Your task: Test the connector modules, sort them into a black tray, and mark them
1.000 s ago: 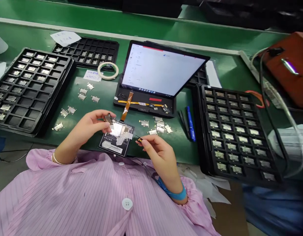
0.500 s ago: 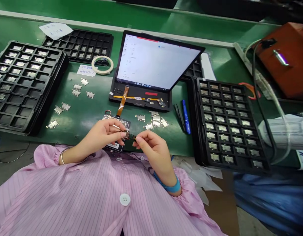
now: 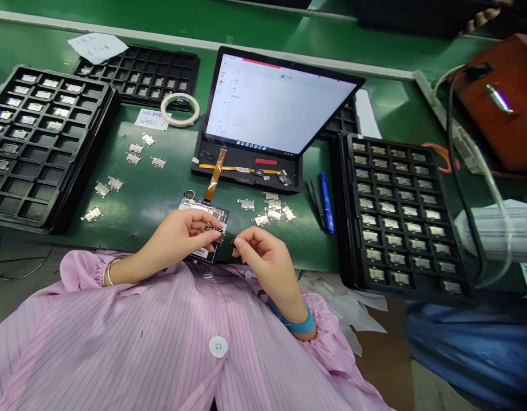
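Note:
A small metal-cased circuit module (image 3: 217, 235) is pinched between the thumb and fingers of my left hand (image 3: 180, 237), tilted nearly edge-on. At its right end my right hand (image 3: 263, 251) has thumb and forefinger closed on a short dark strip, mostly hidden by the fingertips; it looks like a flex connector. Under my left hand lies a larger circuit board (image 3: 223, 214), partly covered. An orange ribbon cable (image 3: 215, 176) runs from that board up to a tablet screen (image 3: 276, 105) propped on a black base.
Loose modules (image 3: 272, 205) lie right of the board, more (image 3: 135, 149) to the left. Black trays of modules stand left (image 3: 112, 114) and right (image 3: 347, 262). Tweezers (image 3: 315, 204), a blue pen (image 3: 327, 202) and a tape roll (image 3: 180, 121) are nearby. Another person's hand (image 3: 481, 20) shows top right.
The module in my left hand has tipped more edge-on, while both hands stay almost in place. The view has shifted slightly, and another person's fingers now show at the top right.

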{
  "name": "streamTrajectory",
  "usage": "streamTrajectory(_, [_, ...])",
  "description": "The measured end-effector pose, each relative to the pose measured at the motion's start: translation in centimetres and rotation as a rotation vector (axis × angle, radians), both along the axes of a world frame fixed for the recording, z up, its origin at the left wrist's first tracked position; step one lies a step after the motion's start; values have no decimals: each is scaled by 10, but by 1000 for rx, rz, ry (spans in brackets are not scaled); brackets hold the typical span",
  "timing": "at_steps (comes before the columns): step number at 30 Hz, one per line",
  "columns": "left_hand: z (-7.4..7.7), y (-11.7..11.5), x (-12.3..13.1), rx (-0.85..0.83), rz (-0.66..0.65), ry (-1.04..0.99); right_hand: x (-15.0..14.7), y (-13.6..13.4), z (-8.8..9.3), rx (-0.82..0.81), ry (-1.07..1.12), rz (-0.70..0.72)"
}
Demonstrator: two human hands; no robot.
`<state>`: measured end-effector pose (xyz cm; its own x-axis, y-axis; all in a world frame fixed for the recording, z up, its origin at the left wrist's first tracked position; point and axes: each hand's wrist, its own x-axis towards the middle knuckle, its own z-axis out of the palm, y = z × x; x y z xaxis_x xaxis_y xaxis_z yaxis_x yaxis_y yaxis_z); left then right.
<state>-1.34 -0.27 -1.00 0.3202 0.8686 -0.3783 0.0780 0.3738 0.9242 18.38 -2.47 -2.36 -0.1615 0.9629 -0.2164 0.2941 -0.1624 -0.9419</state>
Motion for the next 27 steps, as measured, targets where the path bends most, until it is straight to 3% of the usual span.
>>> streamTrajectory(9, [-4, -1, 1, -11, 0, 19, -3, -1, -2, 17, -1, -37])
streamTrajectory(14, [-5, 0, 2, -23, 73, -112, -3, -2, 1, 24, 55, -107])
streamTrajectory(20, [-6, -2, 1, -52, 98, -211, -4, -2, 1, -3, 75, -75])
streamTrajectory(27, [-6, -2, 2, -40, 123, -150, -3, -2, 1, 1, 60, -74])
